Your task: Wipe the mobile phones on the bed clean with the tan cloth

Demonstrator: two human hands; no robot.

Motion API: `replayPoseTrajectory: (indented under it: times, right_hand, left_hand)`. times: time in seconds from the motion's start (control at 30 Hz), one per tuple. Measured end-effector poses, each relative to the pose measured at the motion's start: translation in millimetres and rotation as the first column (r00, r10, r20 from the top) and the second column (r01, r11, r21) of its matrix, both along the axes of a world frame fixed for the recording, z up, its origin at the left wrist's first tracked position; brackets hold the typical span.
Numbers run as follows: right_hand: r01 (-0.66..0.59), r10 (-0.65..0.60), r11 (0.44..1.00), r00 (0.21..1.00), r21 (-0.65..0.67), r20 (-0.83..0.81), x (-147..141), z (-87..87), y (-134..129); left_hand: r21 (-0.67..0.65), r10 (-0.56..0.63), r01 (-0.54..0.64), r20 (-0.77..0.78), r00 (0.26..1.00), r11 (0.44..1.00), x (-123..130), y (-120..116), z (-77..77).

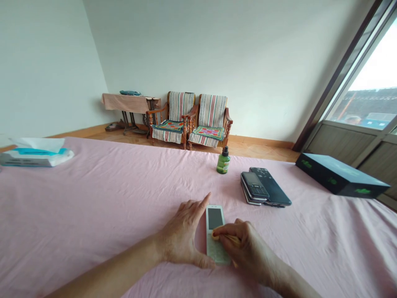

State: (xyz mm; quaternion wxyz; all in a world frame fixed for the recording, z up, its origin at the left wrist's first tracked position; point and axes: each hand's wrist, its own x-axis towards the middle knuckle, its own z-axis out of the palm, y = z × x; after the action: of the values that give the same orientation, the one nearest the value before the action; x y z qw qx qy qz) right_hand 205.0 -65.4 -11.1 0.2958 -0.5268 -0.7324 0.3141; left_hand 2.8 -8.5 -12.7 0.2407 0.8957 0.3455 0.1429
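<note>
A white keypad mobile phone (215,219) lies face up on the pink cloth, its dark screen toward the far end. Along its left side rests my left hand (182,231), fingers spread, with the index finger by the top end and the thumb at the bottom edge. My right hand (245,248) is closed in a pinch over the phone's right side. Between its fingers is a small yellowish piece (231,239), touching the phone just below the screen. Its kind is hard to make out, as the fingers cover most of it. Part of the keypad is hidden too.
Beyond my right hand sit stacked phones (256,186) against a larger dark phone-like slab (273,188). A green spray bottle (223,162) stands upright near the far edge. A black box (338,176) is at the right, and a tissue pack (34,156) at the far left.
</note>
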Motion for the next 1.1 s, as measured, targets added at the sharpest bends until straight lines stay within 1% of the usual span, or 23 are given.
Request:
replayPoseTrajectory:
  times: [0.07,0.17,0.23,0.4,0.53,0.7,0.83,1.0,1.1]
  right_hand:
    - [0.017,-0.018,1.0,1.0,0.01,0.02,-0.7,1.8,-0.4]
    - [0.06,-0.06,0.996,0.998,-0.062,0.006,-0.6,4.9,-1.5]
    - [0.06,-0.06,0.995,0.998,-0.08,-0.002,-2.0,5.6,-2.4]
    - [0.073,-0.072,0.997,0.996,-0.009,0.051,-7.0,5.5,-3.5]
    - [0.099,-0.097,0.993,0.994,-0.063,0.041,-6.2,6.0,-3.3]
    - [0.101,-0.101,0.995,0.993,-0.003,0.061,-7.1,5.0,-3.5]
    - [0.091,-0.088,0.993,0.996,-0.077,0.033,-6.0,5.4,-2.2]
    - [0.066,-0.066,0.998,0.997,-0.011,0.047,-7.2,6.3,-1.7]
    - [0.077,-0.075,0.996,0.996,-0.039,0.051,-6.5,6.6,-1.7]
  left_hand:
    - [0.011,-0.005,0.004,0.016,1.0,1.0,0.1,0.2,0.0]
    - [0.025,-0.013,0.013,0.033,0.999,1.0,0.0,0.4,-0.2]
    - [0.026,-0.011,0.011,0.03,0.999,1.0,0.0,0.4,0.0]
    - [0.009,0.004,-0.004,0.016,1.0,1.0,0.4,0.2,0.7]
    - [0.023,-0.009,0.009,0.033,0.999,1.0,0.8,0.4,-0.2]
    - [0.014,-0.001,0.001,0.013,1.0,1.0,0.7,0.5,-0.2]
    - [0.024,-0.008,0.007,0.013,1.0,1.0,1.1,0.5,0.7]
    - [0.01,0.003,-0.003,0.013,1.0,1.0,1.5,0.7,1.6]
    - [0.023,-0.003,0.002,0.025,1.0,1.0,1.0,0.6,1.0]
